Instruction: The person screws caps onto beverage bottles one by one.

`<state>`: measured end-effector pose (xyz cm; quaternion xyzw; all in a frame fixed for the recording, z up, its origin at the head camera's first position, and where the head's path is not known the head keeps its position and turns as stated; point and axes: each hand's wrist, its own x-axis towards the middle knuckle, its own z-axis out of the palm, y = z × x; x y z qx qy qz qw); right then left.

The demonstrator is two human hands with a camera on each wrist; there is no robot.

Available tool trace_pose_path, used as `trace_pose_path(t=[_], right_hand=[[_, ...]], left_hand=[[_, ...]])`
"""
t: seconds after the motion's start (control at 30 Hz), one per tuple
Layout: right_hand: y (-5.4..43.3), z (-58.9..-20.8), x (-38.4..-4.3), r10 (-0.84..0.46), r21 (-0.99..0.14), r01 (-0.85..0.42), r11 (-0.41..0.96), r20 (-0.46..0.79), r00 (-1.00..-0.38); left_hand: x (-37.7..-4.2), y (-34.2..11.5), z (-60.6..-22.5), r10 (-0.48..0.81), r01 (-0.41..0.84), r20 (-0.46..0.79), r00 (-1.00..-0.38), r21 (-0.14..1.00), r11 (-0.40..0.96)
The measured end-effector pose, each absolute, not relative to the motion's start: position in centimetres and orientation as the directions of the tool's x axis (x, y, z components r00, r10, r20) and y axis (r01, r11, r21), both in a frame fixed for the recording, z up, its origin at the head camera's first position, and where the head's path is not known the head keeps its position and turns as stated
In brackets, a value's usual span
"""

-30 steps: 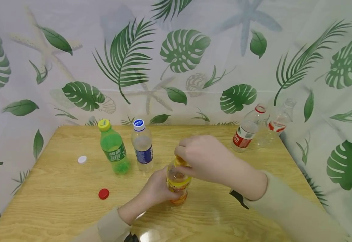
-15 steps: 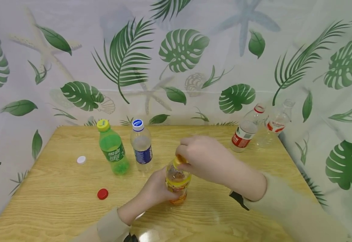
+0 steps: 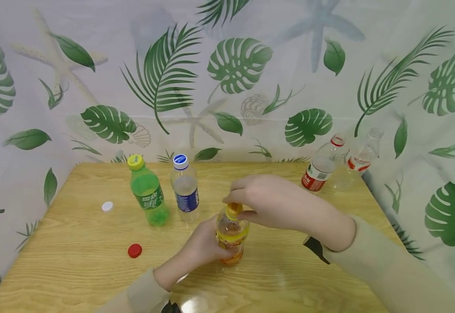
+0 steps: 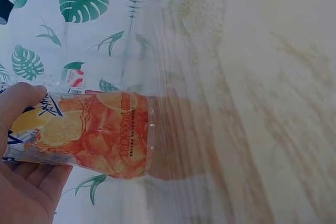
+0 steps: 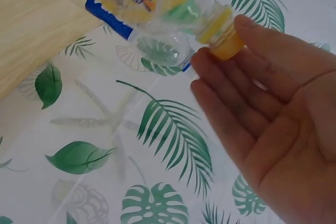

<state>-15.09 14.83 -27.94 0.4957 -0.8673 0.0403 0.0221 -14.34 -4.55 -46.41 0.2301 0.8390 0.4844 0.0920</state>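
Observation:
A clear bottle with a yellow and orange fruit label (image 3: 232, 238) stands upright near the table's middle. Round its body, my left hand (image 3: 202, 243) grips it from the left; the left wrist view shows thumb and fingers on opposite sides of the label (image 4: 100, 129). A yellow-orange cap (image 3: 234, 209) sits on the bottle's neck. My right hand (image 3: 272, 202) reaches over from the right and pinches this cap between thumb and fingers. In the right wrist view, the thumb touches one side of the cap (image 5: 228, 45) and the fingers the other.
Left of the hands stand a green bottle with a yellow cap (image 3: 148, 193) and a clear blue-labelled bottle (image 3: 185, 191). A white cap (image 3: 107, 206) and a red cap (image 3: 135, 250) lie at left. Two uncapped clear bottles, one red-labelled (image 3: 321, 167), another behind (image 3: 356, 163), stand back right.
My right hand has turned about the cap, its wrist and forearm shifting slightly right and up, so more of the cap shows. The left hand and the bottle stay in place.

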Motion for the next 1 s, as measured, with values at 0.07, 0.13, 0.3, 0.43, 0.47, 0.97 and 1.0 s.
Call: trace_pose_path(t=[0.07,0.13,0.3,0.43,0.47,0.97,1.0], right_hand=[[15.1,-28.0,-15.5,-0.877,-0.086,-0.880,0.468,0.076,-0.474],[15.2,-28.0,-15.8,-0.882,-0.108,-0.883,0.457,0.076,-0.466],[14.8,-28.0,-15.6,-0.857,-0.049,-0.861,0.506,0.079,-0.508],[14.1,-28.4,-14.9,-0.802,0.052,-0.804,0.593,0.122,-0.584],[14.0,-28.5,-14.7,-0.786,0.071,-0.786,0.614,0.135,-0.603],[15.1,-27.9,-15.6,-0.874,-0.016,-0.882,0.471,0.126,-0.469],[15.2,-27.9,-15.8,-0.877,-0.040,-0.884,0.465,0.118,-0.467]], left_hand=[[-14.3,-4.6,-46.4,0.478,0.298,0.067,-0.876,0.854,0.427],[-14.3,-4.6,-46.4,0.479,0.303,0.069,-0.875,0.850,0.432],[-14.3,-4.6,-46.5,0.471,0.309,0.073,-0.879,0.840,0.446],[-14.2,-4.6,-46.5,0.474,0.311,0.076,-0.877,0.842,0.441],[-14.2,-4.5,-46.5,0.477,0.315,0.079,-0.876,0.841,0.439],[-14.4,-4.5,-46.2,0.482,0.303,0.071,-0.874,0.853,0.424],[-14.4,-4.5,-46.2,0.481,0.304,0.071,-0.874,0.852,0.426]])
